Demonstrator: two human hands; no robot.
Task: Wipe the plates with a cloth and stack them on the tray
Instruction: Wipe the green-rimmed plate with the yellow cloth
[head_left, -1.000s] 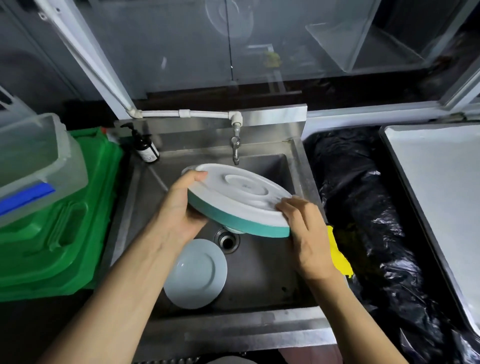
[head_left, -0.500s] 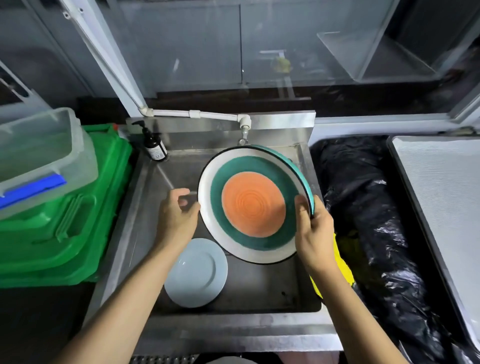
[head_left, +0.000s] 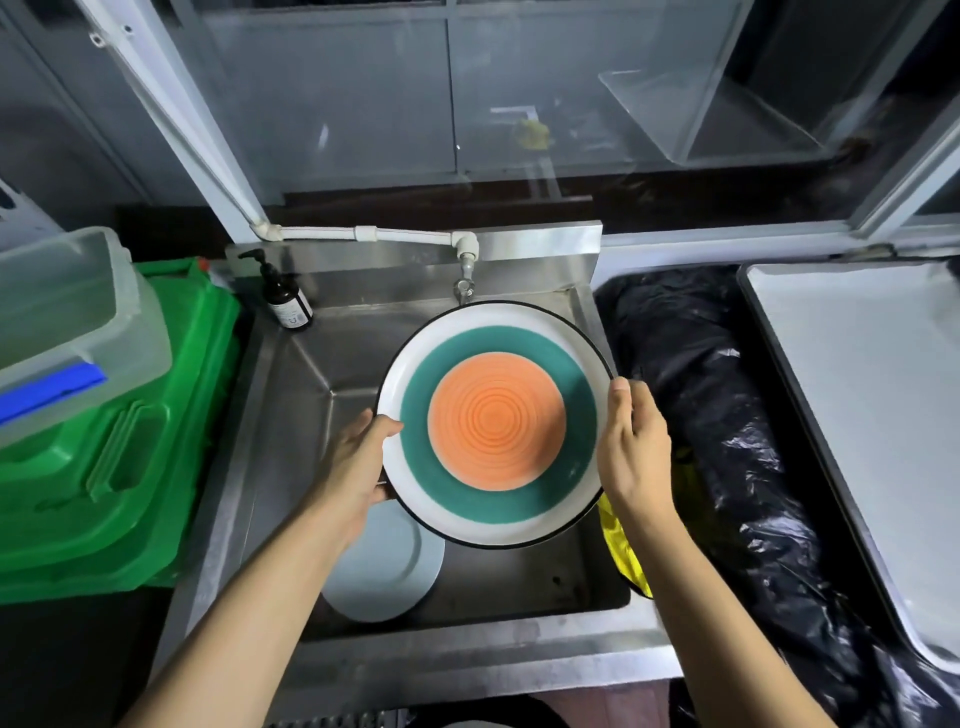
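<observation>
Plate (head_left: 496, 423) is now facing up: orange centre, teal ring, white rim all showing. A second ago it was underside-up and tilted, so the flip is completing.

Both grips are clamping the plate. Left grip (head_left: 358, 457) is pinching the near-left rim, thumb on the face and fingers behind. Right grip (head_left: 631, 447) is holding the right rim, thumb on the edge and fingers curling round the back.

Plate is hanging in the air over the sink (head_left: 301, 405), just below the tap (head_left: 464, 275) and touching nothing else. It is also sitting further right than a second ago.

Small plate (head_left: 384, 566) is lying in the sink's near-left corner, same spot as before, partly under the left wrist.

Cloth (head_left: 621, 540), yellow, is sitting at the sink's right edge behind the right forearm. Neither grip looks to be holding it, though part is hidden.

Tray (head_left: 857, 441) is at far right, past the black bag (head_left: 701, 415), well apart from the plate. Nothing is showing on the part in view.

My read: this plate is either getting a face wipe or going right to the tray. A wipe means freeing one grip for the cloth first. The small plate is still waiting, so the job is looking early.

Risk: the rim hold may be wet, so the plate could slip.
</observation>
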